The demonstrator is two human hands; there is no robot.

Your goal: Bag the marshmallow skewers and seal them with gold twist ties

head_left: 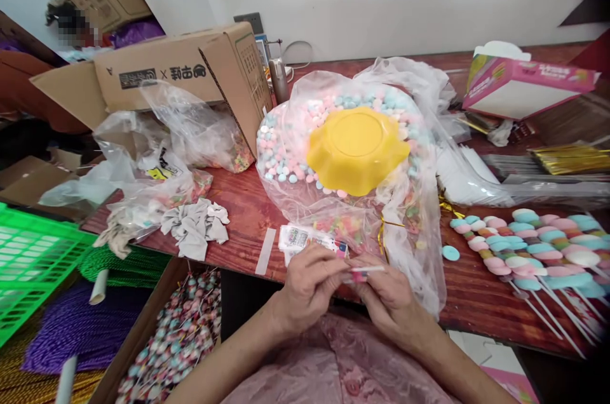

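My left hand (309,286) and my right hand (389,295) meet at the table's front edge, fingers pinched around a small printed label (361,272) with white and pink on it. The fingers cover much of it. Just beyond my left hand lie several similar printed labels (300,240). A clear plastic bag (286,201) of pastel marshmallows spreads behind my hands, with an upturned yellow wavy-rimmed bowl (355,143) on top. Candy skewers (534,245) of marshmallows and gummies on white sticks lie at the right.
An open cardboard box (176,74) stands back left, with plastic bags and a crumpled grey cloth (196,227) before it. A pink carton (528,83) sits back right. Below left are a green crate (38,264), purple cords (86,328) and a box of skewers (171,334).
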